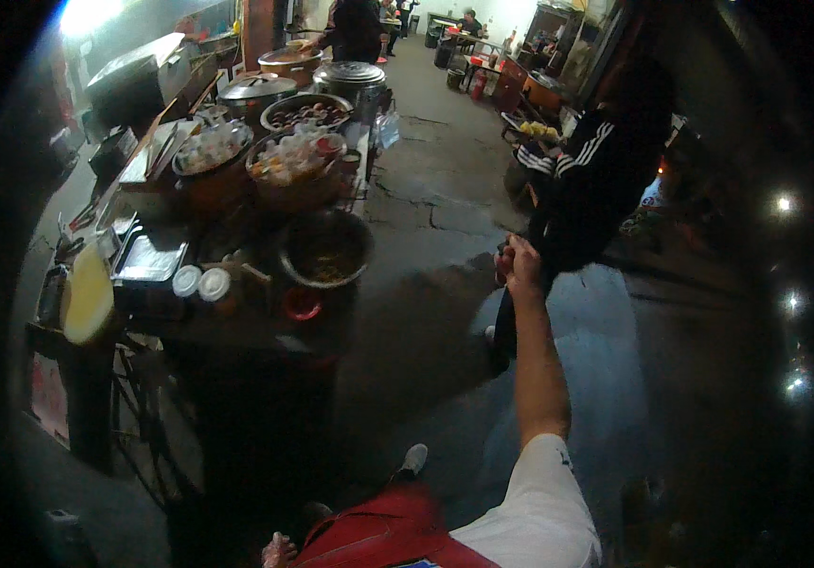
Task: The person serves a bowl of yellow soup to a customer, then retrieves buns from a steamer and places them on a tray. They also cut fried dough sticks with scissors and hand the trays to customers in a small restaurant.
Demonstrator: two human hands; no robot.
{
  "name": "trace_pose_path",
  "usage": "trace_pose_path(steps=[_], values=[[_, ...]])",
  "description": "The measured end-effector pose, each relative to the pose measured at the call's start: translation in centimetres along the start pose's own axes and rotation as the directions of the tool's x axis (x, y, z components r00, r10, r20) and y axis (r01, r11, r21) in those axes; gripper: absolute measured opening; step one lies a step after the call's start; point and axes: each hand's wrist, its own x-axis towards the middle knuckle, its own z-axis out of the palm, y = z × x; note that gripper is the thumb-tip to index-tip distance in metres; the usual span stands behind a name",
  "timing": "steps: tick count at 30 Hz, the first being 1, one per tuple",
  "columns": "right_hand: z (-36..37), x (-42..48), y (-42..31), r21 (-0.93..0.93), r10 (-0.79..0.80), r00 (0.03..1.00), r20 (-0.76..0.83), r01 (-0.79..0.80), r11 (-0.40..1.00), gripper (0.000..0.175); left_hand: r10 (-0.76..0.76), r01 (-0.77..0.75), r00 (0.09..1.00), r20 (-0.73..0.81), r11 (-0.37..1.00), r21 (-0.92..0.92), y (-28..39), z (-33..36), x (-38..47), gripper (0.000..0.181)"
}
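Observation:
My right arm reaches straight out in front. My right hand [518, 264] has its fingers curled, with a small dark patch at its left edge; whether it holds something cannot be made out. Just beyond it is a person in a black jacket [595, 184] with white stripes on the sleeve. Low at the picture's bottom edge, my left hand [279, 550] hangs beside my red apron [378, 529], partly cut off and blurred. Left of my right hand stands a food stall table [250, 330] bearing a large metal bowl [360, 273] and a red bowl [303, 304].
Wide pots with bagged food [293, 167], lidded pots [257, 86], foil trays [149, 257] and white lidded tubs [213, 284] crowd the stall. A dark cracked pavement [428, 184] runs ahead. People sit at tables [481, 62] farther back. Another food stand [538, 130] lies right.

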Motion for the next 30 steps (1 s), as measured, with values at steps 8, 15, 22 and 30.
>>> trace_pose_path(steps=[8, 15, 22, 30], values=[[20.0, -9.6, -3.2, -0.123, -0.102, 0.977, 0.187, 0.126, 0.984, 0.007, -0.100, 0.099, 0.995, 0.002, 0.986, -0.135, -4.5, -12.0, -1.1, 0.019], [34.6, -11.5, -9.4, -0.335, -0.356, 0.885, 0.302, 0.448, 0.829, 0.014, -0.173, 0.157, 0.985, -0.024, 0.935, -0.317, -7.8, -15.5, -2.8, 0.022], [50.0, -21.0, -2.6, -0.261, -0.224, 0.617, 0.755, 0.596, 0.760, 0.016, -0.268, 0.149, 0.938, -0.220, 0.884, -0.443, -11.5, -17.9, -11.2, 0.023], [56.7, -50.1, 19.6, -0.386, 0.422, 0.001, 0.907, 0.405, 0.829, 0.020, -0.374, -0.374, 0.665, -0.647, 0.582, -0.722, -2.8, -26.2, -11.3, 0.028]])
